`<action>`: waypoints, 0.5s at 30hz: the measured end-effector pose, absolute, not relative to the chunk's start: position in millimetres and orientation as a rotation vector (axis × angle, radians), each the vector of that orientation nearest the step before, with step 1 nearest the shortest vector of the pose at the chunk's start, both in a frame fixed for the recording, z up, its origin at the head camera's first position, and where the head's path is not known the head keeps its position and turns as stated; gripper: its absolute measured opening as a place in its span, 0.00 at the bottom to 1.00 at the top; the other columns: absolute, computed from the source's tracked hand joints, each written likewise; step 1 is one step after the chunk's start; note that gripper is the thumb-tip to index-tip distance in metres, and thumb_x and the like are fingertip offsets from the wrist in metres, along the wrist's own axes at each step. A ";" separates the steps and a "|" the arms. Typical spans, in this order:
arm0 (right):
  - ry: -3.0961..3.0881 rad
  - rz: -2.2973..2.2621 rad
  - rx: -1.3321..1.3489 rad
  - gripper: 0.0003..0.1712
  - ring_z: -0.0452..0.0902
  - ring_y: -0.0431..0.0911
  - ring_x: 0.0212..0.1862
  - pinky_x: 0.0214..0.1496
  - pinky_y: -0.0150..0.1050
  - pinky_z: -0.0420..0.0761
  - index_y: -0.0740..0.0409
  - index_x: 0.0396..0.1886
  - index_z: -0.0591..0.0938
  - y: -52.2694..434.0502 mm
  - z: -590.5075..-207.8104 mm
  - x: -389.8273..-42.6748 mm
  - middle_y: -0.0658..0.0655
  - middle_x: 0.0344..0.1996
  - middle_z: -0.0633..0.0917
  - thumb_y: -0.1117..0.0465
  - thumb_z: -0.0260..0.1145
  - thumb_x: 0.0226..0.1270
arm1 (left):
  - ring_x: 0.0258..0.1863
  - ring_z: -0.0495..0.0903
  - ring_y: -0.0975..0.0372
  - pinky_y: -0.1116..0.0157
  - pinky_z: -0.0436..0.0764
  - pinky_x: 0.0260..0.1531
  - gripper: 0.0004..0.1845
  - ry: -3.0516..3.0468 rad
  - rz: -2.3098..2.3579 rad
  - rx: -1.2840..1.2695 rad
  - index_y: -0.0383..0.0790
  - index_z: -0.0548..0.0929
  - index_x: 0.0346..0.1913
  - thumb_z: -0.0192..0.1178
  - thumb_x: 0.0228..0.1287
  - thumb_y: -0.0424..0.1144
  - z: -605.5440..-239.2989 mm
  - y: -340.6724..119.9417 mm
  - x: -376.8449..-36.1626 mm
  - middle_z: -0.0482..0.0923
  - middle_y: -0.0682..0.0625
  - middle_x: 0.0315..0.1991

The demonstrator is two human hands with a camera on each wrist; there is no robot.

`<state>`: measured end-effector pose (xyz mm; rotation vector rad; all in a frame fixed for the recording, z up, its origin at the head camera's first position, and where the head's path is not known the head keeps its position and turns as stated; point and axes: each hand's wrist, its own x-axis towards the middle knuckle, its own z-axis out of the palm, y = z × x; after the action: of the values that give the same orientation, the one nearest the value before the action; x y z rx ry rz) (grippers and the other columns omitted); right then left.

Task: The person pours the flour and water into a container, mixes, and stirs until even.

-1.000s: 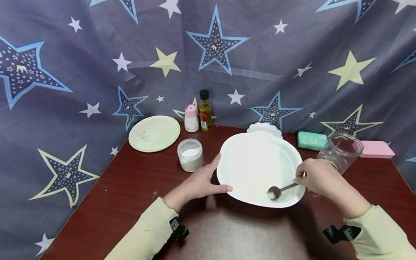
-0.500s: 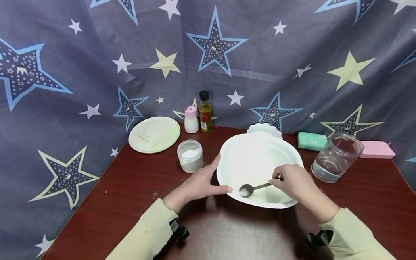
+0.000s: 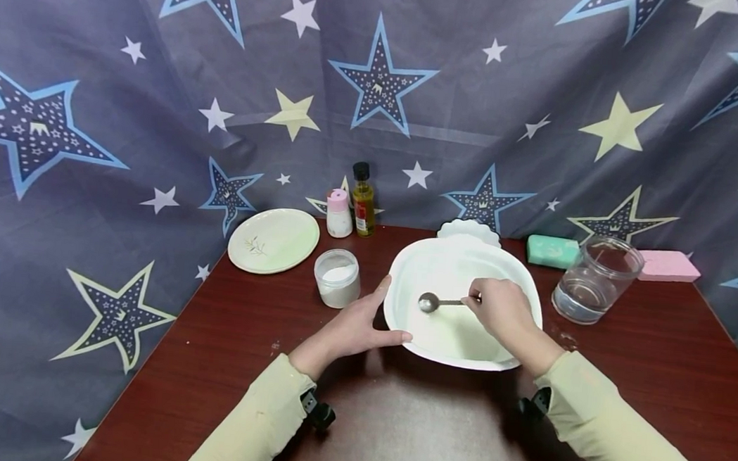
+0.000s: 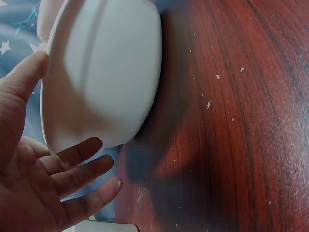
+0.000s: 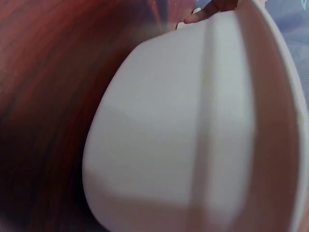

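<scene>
A white oval basin [image 3: 404,282] stands on the table; its outer wall [image 4: 116,63] fills much of the left wrist view. My left hand [image 3: 353,325] steadies its left side, thumb on the rim and fingers spread and fairly straight. Over the inside of the basin, my right hand [image 3: 500,309] pinches the handle of a small metal measuring spoon [image 3: 429,302]. The spoon's bowl points left. Whether it touches the bottom I cannot tell. In the right wrist view the basin's wall [image 5: 159,116] hides the spoon and my right hand.
Left of the basin stands a clear jar of white powder [image 3: 338,278]. Behind are a plate [image 3: 276,240], a pink-capped shaker [image 3: 339,214] and an oil bottle [image 3: 364,200]. A glass jar of water [image 3: 587,286] stands right, near green [image 3: 552,251] and pink blocks [image 3: 668,266].
My right hand has carried the spoon leftward across the basin, then slightly farther back. The white stuff earlier seen in its bowl no longer shows clearly. My left hand stays put.
</scene>
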<state>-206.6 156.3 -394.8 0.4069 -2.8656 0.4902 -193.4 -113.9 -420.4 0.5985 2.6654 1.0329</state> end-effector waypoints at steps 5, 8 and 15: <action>-2.882 0.466 0.325 0.07 0.77 0.54 0.25 0.24 0.48 0.73 0.55 0.23 0.84 167.4 -392.7 -210.7 0.52 0.19 0.83 0.62 0.72 0.59 | 0.71 0.59 0.58 0.57 0.64 0.65 0.60 2.667 1.030 0.607 0.46 0.43 0.79 0.68 0.52 0.65 -419.6 -113.2 -192.8 0.51 0.49 0.76; -2.884 0.448 0.305 0.06 0.77 0.54 0.24 0.24 0.48 0.72 0.56 0.24 0.84 176.3 -390.6 -210.2 0.53 0.20 0.83 0.62 0.72 0.59 | 0.71 0.59 0.58 0.58 0.64 0.66 0.60 2.681 1.025 0.626 0.45 0.43 0.79 0.68 0.52 0.64 -419.7 -112.8 -192.6 0.51 0.48 0.76; -2.895 0.405 0.294 0.07 0.77 0.57 0.24 0.25 0.50 0.72 0.58 0.25 0.85 200.1 -385.0 -205.0 0.56 0.20 0.83 0.61 0.75 0.56 | 0.71 0.58 0.59 0.58 0.63 0.66 0.60 2.681 1.039 0.628 0.45 0.43 0.79 0.69 0.53 0.63 -421.4 -113.2 -193.1 0.50 0.49 0.76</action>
<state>-205.0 200.1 -385.0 0.2935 -2.8949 0.4048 -193.1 -113.2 -421.4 0.6283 2.6806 1.0389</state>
